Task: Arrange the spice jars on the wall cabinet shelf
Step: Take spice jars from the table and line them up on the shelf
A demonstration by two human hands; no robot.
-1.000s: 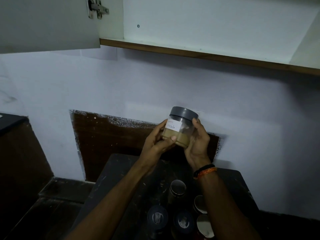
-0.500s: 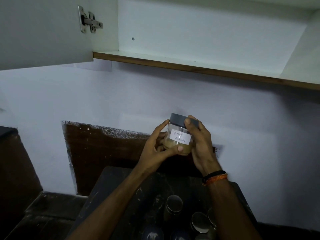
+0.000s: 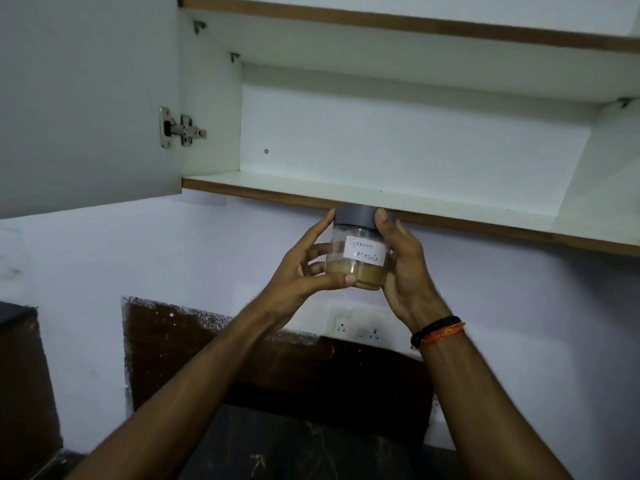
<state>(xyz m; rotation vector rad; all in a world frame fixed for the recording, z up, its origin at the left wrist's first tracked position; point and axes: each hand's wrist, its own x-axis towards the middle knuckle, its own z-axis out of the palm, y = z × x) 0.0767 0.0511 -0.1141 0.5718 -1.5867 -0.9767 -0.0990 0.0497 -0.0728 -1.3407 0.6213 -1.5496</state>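
Note:
A clear spice jar (image 3: 358,252) with a grey lid and a white label reading "Garam Masala" holds brownish powder. It is upright in the air, just below the front edge of the lower cabinet shelf (image 3: 415,197). My left hand (image 3: 301,268) grips its left side, thumb under the base. My right hand (image 3: 403,268) wraps its right side, a finger on the lid. The white shelf surface above it is bare.
The cabinet door (image 3: 86,98) stands open at the left with a metal hinge (image 3: 181,128). An upper shelf (image 3: 415,26) runs above. A wall socket (image 3: 358,329) sits below the jar. A dark table (image 3: 311,445) lies at the bottom.
Both hands have lifted the jar up toward the shelf edge and turned the label to face me. My view tilted upward, so the jars on the table dropped out of sight.

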